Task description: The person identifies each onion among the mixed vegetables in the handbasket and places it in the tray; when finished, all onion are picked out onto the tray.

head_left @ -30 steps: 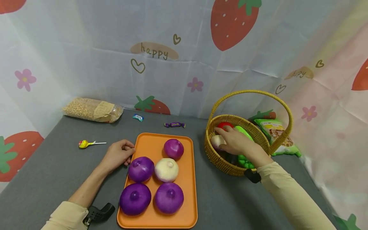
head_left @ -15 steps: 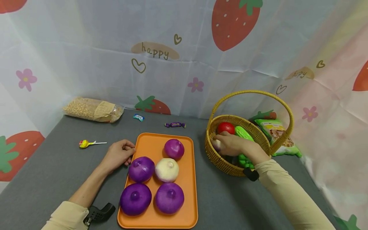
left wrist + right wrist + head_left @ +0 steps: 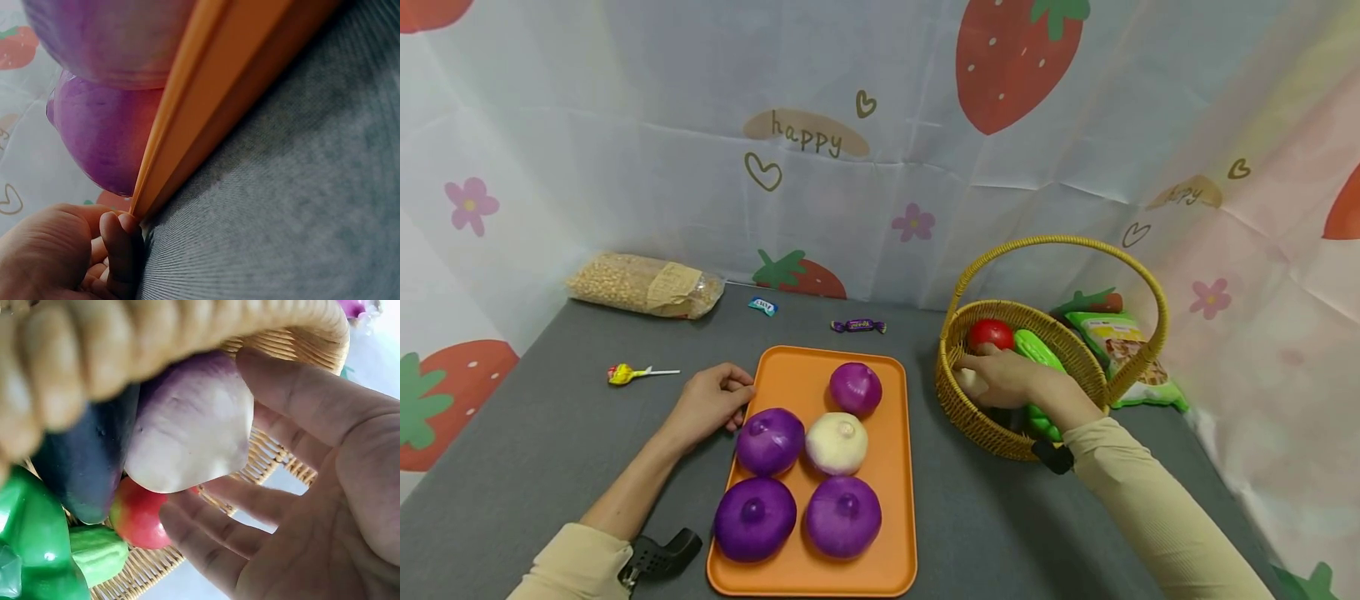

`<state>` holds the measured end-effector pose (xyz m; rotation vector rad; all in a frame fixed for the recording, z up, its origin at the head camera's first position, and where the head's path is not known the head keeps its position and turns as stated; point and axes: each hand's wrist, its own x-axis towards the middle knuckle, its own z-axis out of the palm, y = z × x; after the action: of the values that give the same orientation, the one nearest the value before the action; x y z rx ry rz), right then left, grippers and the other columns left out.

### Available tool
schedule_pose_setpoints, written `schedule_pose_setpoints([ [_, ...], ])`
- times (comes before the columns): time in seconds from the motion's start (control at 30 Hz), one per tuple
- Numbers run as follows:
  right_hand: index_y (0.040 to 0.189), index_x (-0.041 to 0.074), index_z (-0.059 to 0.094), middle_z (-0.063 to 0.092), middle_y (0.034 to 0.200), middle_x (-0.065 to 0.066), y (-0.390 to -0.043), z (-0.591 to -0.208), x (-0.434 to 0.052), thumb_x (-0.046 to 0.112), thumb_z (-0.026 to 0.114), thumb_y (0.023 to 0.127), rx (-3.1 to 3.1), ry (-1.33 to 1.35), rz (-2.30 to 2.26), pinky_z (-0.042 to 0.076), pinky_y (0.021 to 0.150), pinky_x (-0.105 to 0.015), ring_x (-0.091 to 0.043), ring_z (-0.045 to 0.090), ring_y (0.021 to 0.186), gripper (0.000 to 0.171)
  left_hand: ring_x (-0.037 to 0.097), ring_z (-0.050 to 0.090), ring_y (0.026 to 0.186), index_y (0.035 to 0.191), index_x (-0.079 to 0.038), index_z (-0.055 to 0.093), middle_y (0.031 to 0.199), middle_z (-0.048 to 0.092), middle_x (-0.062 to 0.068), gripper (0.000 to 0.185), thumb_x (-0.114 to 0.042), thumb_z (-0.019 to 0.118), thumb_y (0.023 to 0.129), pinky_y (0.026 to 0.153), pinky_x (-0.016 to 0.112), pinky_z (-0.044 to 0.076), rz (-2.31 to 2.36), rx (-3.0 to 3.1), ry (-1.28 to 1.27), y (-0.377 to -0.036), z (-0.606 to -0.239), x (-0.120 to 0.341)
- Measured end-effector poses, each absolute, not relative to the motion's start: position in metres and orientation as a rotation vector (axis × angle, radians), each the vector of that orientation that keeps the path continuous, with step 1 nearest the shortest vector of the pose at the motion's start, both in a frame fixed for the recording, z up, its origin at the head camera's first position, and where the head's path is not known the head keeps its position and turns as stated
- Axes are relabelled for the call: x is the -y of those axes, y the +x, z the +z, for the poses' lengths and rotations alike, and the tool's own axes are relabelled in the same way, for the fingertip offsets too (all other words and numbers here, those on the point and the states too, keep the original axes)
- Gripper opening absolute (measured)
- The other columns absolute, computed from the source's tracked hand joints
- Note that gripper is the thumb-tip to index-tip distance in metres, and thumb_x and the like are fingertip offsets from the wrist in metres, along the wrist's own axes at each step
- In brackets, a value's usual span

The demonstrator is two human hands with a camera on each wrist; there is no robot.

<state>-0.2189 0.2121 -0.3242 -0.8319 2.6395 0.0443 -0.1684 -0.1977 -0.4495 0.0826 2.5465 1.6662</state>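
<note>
An orange tray [image 3: 808, 357] holds several purple onions [image 3: 769, 440] and one white onion [image 3: 837, 442]. My left hand [image 3: 707, 404] rests on the grey table, its loosely curled fingers [image 3: 119, 244] touching the tray's left rim [image 3: 206, 106] beside a purple onion [image 3: 106, 137]. My right hand [image 3: 1007, 379] is inside the wicker basket [image 3: 992, 435]. Its thumb and fingers [image 3: 250, 500] curl round a pale white-purple onion [image 3: 190, 431]. A red tomato [image 3: 990, 333], a green cucumber [image 3: 1037, 348], a green pepper [image 3: 31, 550] and a dark vegetable [image 3: 84, 469] lie around it.
A bag of beans [image 3: 643, 286] lies at the back left, with a lollipop [image 3: 625, 374] in front of it. Two wrapped candies [image 3: 858, 326] sit behind the tray. A green snack packet [image 3: 1123, 346] lies behind the basket. The basket's handle [image 3: 1060, 242] arches overhead, and printed cloth walls enclose the table.
My right hand has sunk lower into the basket and curled round the pale onion, uncovering the red tomato. My left hand has stayed at the tray's edge.
</note>
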Motion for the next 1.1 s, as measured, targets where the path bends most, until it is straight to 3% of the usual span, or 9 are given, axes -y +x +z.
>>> schedule_pose_setpoints([
  [0.27,0.142,0.011,0.049,0.049,0.116,-0.024,-0.2193,-0.3247,-0.212,0.003,0.063,0.08,-2.582,-0.699,-0.017,0.048,0.067,-0.027,-0.019,0.053,0.074,0.064,0.01,0.06,0.053,0.112,0.005,0.059,0.085,0.067,0.016,0.027,-0.016,0.06,0.095,0.05,0.028,0.055,1.671,-2.549,0.083,-0.1676,-0.4483,0.1972],
  [0.33,0.141,0.011,0.05,0.048,0.114,-0.023,-0.2184,-0.3246,-0.2123,0.002,0.064,0.079,-2.57,-0.673,-0.04,0.049,0.067,-0.026,-0.019,0.053,0.075,0.064,0.01,0.06,0.053,0.112,0.005,0.059,0.086,0.067,0.016,0.027,-0.016,0.06,0.095,0.05,0.028,0.055,1.672,-2.55,0.084,-0.1679,-0.4485,0.1972],
  [0.63,0.135,0.012,0.049,0.055,0.116,-0.017,-0.216,-0.3232,-0.2114,0.005,0.071,0.083,-2.578,-0.718,0.01,0.053,0.081,-0.038,-0.024,0.057,0.092,0.057,0.012,0.06,0.054,0.11,0.004,0.059,0.082,0.065,0.012,0.023,-0.013,0.059,0.094,0.051,0.029,0.056,1.653,-2.563,0.077,-0.1691,-0.4508,0.1965],
  [0.87,0.132,0.015,0.052,0.048,0.113,-0.017,-0.2163,-0.3267,-0.2126,0.004,0.07,0.081,-2.625,-0.637,-0.05,0.053,0.071,-0.033,-0.023,0.057,0.082,0.055,0.013,0.061,0.054,0.109,0.004,0.059,0.081,0.065,0.011,0.023,-0.013,0.058,0.094,0.051,0.029,0.056,1.648,-2.57,0.071,-0.169,-0.4511,0.1961],
  [1.1,0.126,0.014,0.058,0.053,0.111,-0.021,-0.2122,-0.3303,-0.2193,0.015,0.076,0.078,-2.833,-0.745,-0.086,0.051,0.07,-0.039,-0.028,0.057,0.082,0.052,0.011,0.06,0.053,0.11,0.005,0.059,0.082,0.066,0.013,0.025,-0.014,0.059,0.094,0.051,0.028,0.056,1.652,-2.566,0.075,-0.1687,-0.4496,0.1967],
])
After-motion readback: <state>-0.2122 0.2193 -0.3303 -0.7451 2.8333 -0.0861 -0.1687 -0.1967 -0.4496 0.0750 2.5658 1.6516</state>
